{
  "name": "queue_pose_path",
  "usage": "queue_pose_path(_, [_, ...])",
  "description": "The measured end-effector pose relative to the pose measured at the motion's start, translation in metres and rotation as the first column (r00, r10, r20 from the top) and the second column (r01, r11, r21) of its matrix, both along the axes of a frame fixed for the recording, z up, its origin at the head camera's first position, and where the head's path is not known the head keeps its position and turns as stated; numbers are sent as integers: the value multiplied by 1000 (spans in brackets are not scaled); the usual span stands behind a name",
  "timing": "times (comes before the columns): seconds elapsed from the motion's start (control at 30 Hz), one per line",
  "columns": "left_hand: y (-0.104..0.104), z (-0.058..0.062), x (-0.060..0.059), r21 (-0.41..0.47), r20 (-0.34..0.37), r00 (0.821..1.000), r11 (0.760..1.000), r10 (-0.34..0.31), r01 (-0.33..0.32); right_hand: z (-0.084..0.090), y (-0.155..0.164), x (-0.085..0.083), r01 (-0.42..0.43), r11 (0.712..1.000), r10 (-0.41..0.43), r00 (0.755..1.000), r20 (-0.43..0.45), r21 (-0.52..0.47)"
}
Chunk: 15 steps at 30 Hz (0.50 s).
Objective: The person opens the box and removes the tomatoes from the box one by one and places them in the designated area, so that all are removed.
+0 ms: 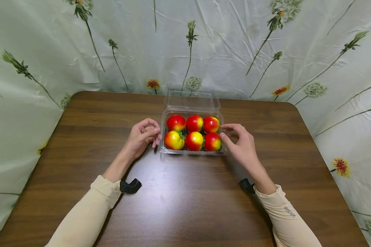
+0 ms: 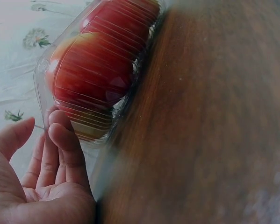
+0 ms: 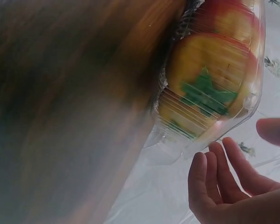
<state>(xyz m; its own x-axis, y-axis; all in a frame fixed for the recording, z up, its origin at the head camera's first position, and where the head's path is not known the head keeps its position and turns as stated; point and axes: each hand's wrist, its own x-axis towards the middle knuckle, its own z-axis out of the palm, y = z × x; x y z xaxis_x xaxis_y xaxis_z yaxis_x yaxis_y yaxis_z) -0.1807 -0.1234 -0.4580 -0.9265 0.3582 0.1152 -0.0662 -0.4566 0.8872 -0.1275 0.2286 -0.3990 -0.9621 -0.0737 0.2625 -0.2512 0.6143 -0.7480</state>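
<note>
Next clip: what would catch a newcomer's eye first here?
Six bright red-and-yellow fruits sit in two rows in a clear plastic clamshell box, lid open toward the back, on a dark wooden table. The left hand and right hand flank the box with loosely curled fingers, holding nothing. A flower-printed cloth hangs behind and to both sides.

Both forearms reach forward over the table from its near edge, in cream sleeves, each with a dark wrist mount. The left hand (image 1: pixel 142 135) rests with its fingers (image 2: pixel 60 140) loosely curled inward — holding nothing. The right hand (image 1: pixel 239 144) hovers with thumb and fingers (image 3: pixel 224 163) slightly spread and gently bent — also holding nothing, palm turned toward the left.
</note>
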Motion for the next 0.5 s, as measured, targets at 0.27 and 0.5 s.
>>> queue_pose_path(0.27, [-2,0,2,-19,-27,999,1000,-21,21,-1,-3,2,-48,995,50,999,-20,82])
queue_pose_path(0.5, [-2,0,1,-44,-41,999,999,-32,31,0,-7,2,-94,983,103,993,-53,155])
